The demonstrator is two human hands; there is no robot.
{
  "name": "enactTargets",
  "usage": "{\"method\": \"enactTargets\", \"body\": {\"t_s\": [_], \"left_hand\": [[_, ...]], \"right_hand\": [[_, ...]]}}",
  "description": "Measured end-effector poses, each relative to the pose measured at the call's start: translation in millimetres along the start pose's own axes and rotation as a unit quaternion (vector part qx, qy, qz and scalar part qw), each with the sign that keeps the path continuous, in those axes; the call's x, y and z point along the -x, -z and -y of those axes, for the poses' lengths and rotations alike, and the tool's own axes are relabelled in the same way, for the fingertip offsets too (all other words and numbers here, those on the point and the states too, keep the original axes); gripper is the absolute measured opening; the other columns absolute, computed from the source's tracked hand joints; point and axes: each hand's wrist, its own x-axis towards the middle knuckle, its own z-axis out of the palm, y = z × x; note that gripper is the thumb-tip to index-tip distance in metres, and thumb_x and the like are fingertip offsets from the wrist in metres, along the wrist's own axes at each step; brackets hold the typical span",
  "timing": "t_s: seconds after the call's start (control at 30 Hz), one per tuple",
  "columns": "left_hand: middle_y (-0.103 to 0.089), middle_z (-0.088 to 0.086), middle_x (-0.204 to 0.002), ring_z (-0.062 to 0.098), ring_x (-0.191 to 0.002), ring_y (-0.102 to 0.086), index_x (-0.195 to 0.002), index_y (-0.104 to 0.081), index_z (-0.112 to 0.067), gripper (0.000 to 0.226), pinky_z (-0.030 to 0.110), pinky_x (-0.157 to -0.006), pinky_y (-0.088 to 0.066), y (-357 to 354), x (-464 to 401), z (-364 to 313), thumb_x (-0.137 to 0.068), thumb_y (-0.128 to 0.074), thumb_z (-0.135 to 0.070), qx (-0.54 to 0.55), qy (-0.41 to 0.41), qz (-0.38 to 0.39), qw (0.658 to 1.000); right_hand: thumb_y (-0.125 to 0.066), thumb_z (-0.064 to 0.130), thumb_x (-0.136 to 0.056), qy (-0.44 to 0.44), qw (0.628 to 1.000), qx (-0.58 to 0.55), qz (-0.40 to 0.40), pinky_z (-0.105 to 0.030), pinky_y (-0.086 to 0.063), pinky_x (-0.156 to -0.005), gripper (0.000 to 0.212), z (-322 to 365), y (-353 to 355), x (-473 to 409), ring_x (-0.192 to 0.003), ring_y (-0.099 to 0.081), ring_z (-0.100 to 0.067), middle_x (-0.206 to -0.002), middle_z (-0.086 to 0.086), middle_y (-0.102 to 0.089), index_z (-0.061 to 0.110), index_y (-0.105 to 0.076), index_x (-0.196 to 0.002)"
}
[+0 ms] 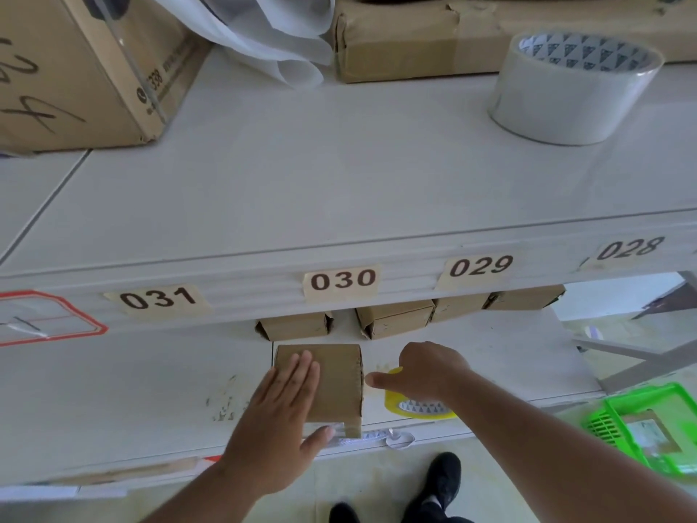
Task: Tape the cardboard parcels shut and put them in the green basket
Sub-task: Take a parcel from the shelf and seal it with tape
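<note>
A small cardboard parcel [337,386] lies on the lower white shelf near its front edge. My left hand [281,417] rests flat on the parcel's top, fingers straight, thumb at its near edge. My right hand [426,369] is curled over a yellowish tape roll [415,407] just right of the parcel, thumb pointing toward the parcel's side. Further cardboard parcels [296,325] [396,317] sit behind, under the upper shelf. The green basket [648,428] stands on the floor at the lower right, with something cardboard inside.
A large clear tape roll [573,88] stands on the upper shelf [301,190], with big cardboard boxes [75,69] and white plastic sheeting behind. Labels 031 to 028 run along the shelf edge. My black shoes [441,481] show on the floor below.
</note>
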Motion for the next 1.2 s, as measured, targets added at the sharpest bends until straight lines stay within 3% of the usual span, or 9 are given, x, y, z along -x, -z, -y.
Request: {"method": "enactTargets", "body": {"t_s": [0.13, 0.2, 0.27, 0.4, 0.57, 0.73, 0.93, 1.1, 1.2], "left_hand": [[-0.025, 0.013, -0.169, 0.028, -0.157, -0.019, -0.158, -0.036, -0.009, 0.104, 0.053, -0.122, -0.018, 27, -23, -15, -0.084, -0.042, -0.082, -0.023, 0.0, 0.016, 1.0], [0.006, 0.013, -0.172, 0.03, -0.159, 0.005, -0.165, -0.002, -0.016, 0.113, 0.06, -0.125, -0.007, 44, -50, -35, -0.083, -0.051, -0.078, -0.044, -0.037, 0.072, 0.996], [0.019, 0.013, -0.17, 0.036, -0.158, 0.007, -0.161, 0.019, -0.025, 0.122, 0.06, -0.122, -0.014, 53, -75, -50, -0.083, -0.061, -0.073, -0.086, -0.053, 0.146, 0.984], [-0.03, 0.016, -0.156, 0.039, -0.138, -0.034, -0.156, -0.025, -0.022, 0.105, 0.056, -0.107, -0.034, 63, -88, -53, -0.074, -0.069, -0.07, -0.141, -0.081, 0.132, 0.978], [-0.039, -0.017, -0.139, 0.011, -0.132, -0.043, -0.139, -0.04, -0.045, 0.093, 0.041, -0.106, -0.041, 66, -67, -11, -0.058, -0.068, -0.082, 0.123, -0.054, -0.008, 0.991], [-0.012, -0.049, -0.146, -0.021, -0.138, -0.023, -0.133, -0.024, -0.077, 0.094, 0.012, -0.114, -0.027, 30, -28, 19, -0.065, -0.087, -0.062, 0.391, 0.008, 0.026, 0.92], [-0.009, -0.039, -0.162, 0.001, -0.153, -0.019, -0.141, -0.006, -0.08, 0.084, 0.038, -0.121, -0.028, -14, -1, 44, -0.077, -0.061, -0.083, 0.334, 0.116, 0.15, 0.923], [-0.028, -0.03, -0.161, 0.01, -0.147, -0.038, -0.141, 0.002, -0.08, 0.089, 0.033, -0.115, -0.036, 1, -1, 41, -0.08, -0.063, -0.08, 0.32, 0.145, 0.19, 0.917], [-0.034, -0.022, -0.162, 0.014, -0.145, -0.042, -0.134, 0.008, -0.085, 0.088, 0.032, -0.112, -0.038, 3, 1, 43, -0.076, -0.058, -0.086, 0.307, 0.157, 0.201, 0.917]], "right_hand": [[-0.041, 0.099, -0.075, 0.016, 1.0, 0.019, 0.002, -0.031, -0.046, -0.067, 0.078, 9, -4, 0, -0.077, -0.061, -0.014, -0.078, 0.006, -0.063, 0.022, -0.056, -0.075], [-0.038, 0.101, -0.073, 0.017, 1.0, 0.016, 0.01, -0.031, -0.047, -0.067, 0.082, 13, -7, -3, -0.077, -0.063, -0.014, -0.079, 0.005, -0.065, 0.021, -0.058, -0.076], [-0.037, 0.101, -0.071, 0.01, 1.0, 0.012, 0.018, -0.031, -0.047, -0.066, 0.085, 15, -10, -4, -0.075, -0.064, -0.013, -0.077, 0.006, -0.066, 0.02, -0.061, -0.077], [-0.042, 0.101, -0.07, -0.007, 0.999, -0.029, 0.013, -0.031, -0.044, -0.064, 0.081, 9, -4, -1, -0.073, -0.061, -0.014, -0.074, 0.005, -0.062, 0.02, -0.054, -0.072], [-0.059, 0.08, -0.081, 0.086, 0.99, -0.109, -0.013, -0.033, -0.046, -0.066, 0.064, 1, 43, 21, -0.071, -0.06, -0.014, -0.077, 0.004, -0.063, 0.015, -0.063, -0.079], [-0.07, 0.064, -0.081, 0.163, 0.972, -0.165, 0.029, -0.033, -0.044, -0.064, 0.046, 26, 65, 35, -0.067, -0.055, -0.012, -0.073, 0.008, -0.059, 0.019, -0.06, -0.077], [-0.064, 0.072, -0.084, 0.188, 0.979, -0.069, 0.04, -0.032, -0.044, -0.065, 0.048, 87, 29, 20, -0.081, -0.061, -0.014, -0.082, 0.006, -0.062, 0.024, -0.061, -0.086], [-0.068, 0.068, -0.082, 0.187, 0.974, -0.096, 0.081, -0.032, -0.046, -0.064, 0.052, 83, 30, 13, -0.069, -0.061, -0.015, -0.075, 0.003, -0.062, 0.017, -0.061, -0.08], [-0.065, 0.07, -0.084, 0.208, 0.976, -0.021, 0.063, -0.034, -0.044, -0.064, 0.054, 61, 40, 14, -0.073, -0.058, -0.017, -0.078, 0.001, -0.062, 0.017, -0.058, -0.076]]}}
